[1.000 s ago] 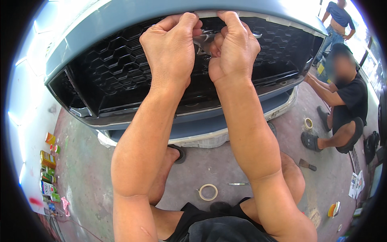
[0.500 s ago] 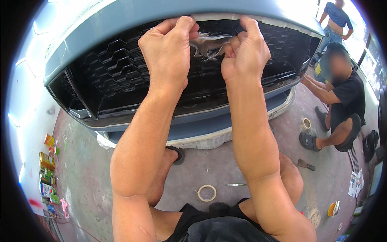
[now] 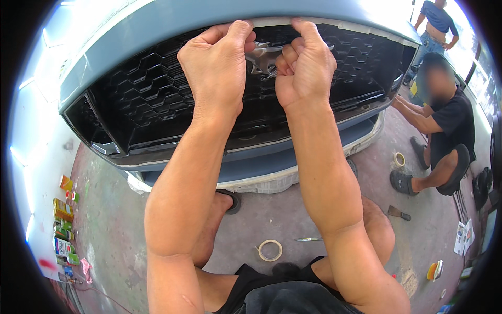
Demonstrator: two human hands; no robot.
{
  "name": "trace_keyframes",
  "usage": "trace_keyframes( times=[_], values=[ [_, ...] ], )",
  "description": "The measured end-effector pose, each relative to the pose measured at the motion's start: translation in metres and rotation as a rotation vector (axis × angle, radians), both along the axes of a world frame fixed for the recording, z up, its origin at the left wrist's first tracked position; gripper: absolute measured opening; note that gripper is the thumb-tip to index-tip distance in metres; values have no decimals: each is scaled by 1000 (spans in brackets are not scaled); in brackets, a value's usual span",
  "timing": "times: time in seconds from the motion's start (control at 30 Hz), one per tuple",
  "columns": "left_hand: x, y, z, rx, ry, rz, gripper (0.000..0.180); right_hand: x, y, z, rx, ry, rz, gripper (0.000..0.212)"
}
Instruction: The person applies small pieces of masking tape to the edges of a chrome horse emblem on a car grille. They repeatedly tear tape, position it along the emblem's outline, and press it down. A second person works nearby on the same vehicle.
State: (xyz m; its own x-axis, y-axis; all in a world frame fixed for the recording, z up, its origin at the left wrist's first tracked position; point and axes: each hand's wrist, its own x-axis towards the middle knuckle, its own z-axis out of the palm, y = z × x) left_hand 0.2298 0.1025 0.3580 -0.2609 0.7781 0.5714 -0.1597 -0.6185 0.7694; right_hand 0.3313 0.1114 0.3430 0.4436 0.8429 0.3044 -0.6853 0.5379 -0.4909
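Both of my hands are raised to the upper edge of a black honeycomb car grille. A pale strip of masking tape runs along that edge, below the blue-grey front panel. My left hand is closed in a pinch at the strip, left of the middle. My right hand has its fingers curled and its thumb tip against the tape, a short way to the right. Between and behind the hands shows a silver horse-shaped emblem, partly covered by the right fingers.
On the floor lie a tape roll, a thin blade-like tool, a scraper and another tape roll. A co-worker squats at the car's right side; another person stands behind. Several cans line the left wall.
My right hand has slid left along the grille's upper edge, closer to my left hand, uncovering the emblem's right end. My left hand has barely moved.
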Motion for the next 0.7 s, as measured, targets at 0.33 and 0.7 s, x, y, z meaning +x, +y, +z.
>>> trace_keyframes(
  times=[0.33,0.7],
  values=[
    [-5,4,-3,14,73,19,18,-13,1,0,-28,-2,-12,24],
    [-11,6,-4,48,9,-102,23,-42,-4,1,-34,-37,47,27]
  ],
)
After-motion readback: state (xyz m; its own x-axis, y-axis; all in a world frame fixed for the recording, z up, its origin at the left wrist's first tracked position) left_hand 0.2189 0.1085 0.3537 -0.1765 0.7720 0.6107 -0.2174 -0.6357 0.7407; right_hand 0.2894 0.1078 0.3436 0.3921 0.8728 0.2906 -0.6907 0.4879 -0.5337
